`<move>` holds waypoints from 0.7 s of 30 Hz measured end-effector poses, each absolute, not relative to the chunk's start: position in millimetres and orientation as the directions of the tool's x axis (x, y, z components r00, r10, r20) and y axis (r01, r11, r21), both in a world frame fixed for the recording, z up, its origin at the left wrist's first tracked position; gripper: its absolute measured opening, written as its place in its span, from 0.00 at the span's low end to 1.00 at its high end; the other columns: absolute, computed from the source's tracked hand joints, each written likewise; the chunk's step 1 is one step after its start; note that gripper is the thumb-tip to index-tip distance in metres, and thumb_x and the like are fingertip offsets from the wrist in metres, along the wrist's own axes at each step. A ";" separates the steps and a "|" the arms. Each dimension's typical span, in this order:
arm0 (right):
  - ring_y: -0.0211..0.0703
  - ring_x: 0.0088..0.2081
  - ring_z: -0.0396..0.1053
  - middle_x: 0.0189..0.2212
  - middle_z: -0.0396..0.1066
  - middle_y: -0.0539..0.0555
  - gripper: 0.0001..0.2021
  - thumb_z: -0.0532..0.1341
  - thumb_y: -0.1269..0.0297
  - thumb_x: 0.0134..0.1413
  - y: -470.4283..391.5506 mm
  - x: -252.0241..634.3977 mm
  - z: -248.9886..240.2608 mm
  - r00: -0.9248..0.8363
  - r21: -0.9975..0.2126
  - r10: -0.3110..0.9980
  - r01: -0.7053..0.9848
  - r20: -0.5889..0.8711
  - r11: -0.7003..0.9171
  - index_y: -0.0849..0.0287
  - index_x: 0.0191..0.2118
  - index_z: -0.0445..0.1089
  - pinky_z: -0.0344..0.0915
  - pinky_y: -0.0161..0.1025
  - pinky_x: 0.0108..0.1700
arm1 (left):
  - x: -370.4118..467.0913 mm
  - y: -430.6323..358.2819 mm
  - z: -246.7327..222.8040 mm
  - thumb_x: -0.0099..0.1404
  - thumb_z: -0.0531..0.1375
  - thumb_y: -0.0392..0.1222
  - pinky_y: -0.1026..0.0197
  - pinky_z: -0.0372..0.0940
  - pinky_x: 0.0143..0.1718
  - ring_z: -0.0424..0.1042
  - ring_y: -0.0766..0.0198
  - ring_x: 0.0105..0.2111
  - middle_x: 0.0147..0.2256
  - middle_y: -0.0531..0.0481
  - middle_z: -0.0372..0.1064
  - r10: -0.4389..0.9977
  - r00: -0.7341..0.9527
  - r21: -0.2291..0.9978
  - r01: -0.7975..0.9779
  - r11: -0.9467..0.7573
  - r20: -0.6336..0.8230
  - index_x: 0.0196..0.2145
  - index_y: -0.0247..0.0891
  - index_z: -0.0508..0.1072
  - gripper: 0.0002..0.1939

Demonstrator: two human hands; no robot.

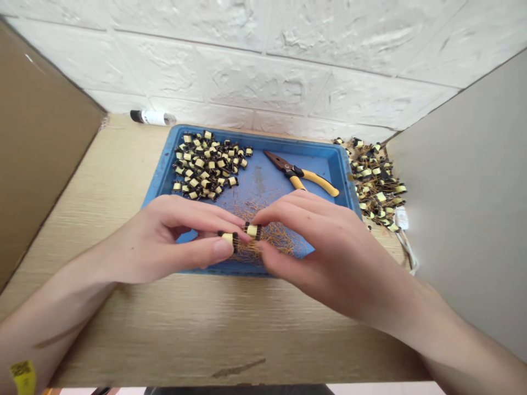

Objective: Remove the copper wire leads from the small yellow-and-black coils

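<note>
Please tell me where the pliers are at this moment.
In the head view, the pliers lie in the far right part of the blue tray, just beyond the right hand and right of the pile of small parts.

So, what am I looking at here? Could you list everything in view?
Tray: one, blue, on table
Parts in tray: many, yellow-black, far left
Pliers: one, yellow-black handles, in tray
Wire bits: many, copper-coloured, tray's near side
Parts at fingertips: two, yellow-black, over tray
Parts outside tray: many, yellow-black, right
Cable: one, white, right
Bottle: one, clear, white label, black cap, far left
Table: one, light wood, below
Wall: one, white, behind
Side panels: two, brown left, grey right
Tag: one, yellow, by left forearm
Left hand: one, bare, gripping one part
Right hand: one, bare, fingertips at the other
</note>
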State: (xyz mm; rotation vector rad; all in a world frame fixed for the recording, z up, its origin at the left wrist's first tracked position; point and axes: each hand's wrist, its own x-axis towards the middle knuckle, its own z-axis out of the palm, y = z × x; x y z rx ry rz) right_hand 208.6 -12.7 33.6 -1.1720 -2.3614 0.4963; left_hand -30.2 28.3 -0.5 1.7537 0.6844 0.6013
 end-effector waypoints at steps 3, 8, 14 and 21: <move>0.45 0.39 0.73 0.35 0.78 0.55 0.07 0.62 0.75 0.60 -5.5 212.4 22.1 -0.519 -0.482 0.822 0.673 0.232 0.561 0.67 0.41 0.77 0.67 0.39 0.42 | -25.8 30.3 1.4 0.65 0.66 0.39 0.71 0.74 0.38 0.82 0.64 0.40 0.45 0.55 0.83 0.745 0.667 0.940 0.247 -0.235 0.010 0.39 0.53 0.86 0.09; 0.50 0.38 0.74 0.35 0.77 0.59 0.06 0.63 0.74 0.58 5.2 220.3 7.6 -0.509 -0.388 0.828 0.732 0.234 0.560 0.68 0.39 0.77 0.69 0.44 0.43 | -23.6 31.9 2.1 0.66 0.64 0.44 0.70 0.72 0.29 0.82 0.64 0.35 0.47 0.50 0.83 0.771 0.636 0.921 0.319 -0.223 -0.033 0.36 0.44 0.86 0.08; 0.59 0.43 0.73 0.38 0.76 0.62 0.06 0.64 0.73 0.58 6.0 222.0 -1.5 -0.541 -0.330 0.836 0.776 0.092 0.538 0.67 0.38 0.78 0.72 0.55 0.47 | -25.1 27.7 1.4 0.67 0.63 0.46 0.69 0.69 0.30 0.79 0.63 0.35 0.36 0.51 0.83 0.766 0.641 0.902 0.358 -0.242 -0.049 0.35 0.42 0.84 0.09; 0.41 0.40 0.74 0.39 0.77 0.55 0.08 0.60 0.77 0.63 -4.4 217.4 36.3 -0.487 -0.474 0.834 0.688 0.259 0.549 0.65 0.43 0.77 0.71 0.39 0.45 | -24.3 26.5 1.2 0.67 0.63 0.48 0.69 0.62 0.23 0.70 0.67 0.24 0.25 0.53 0.77 0.785 0.614 0.905 0.376 -0.201 -0.081 0.31 0.41 0.82 0.12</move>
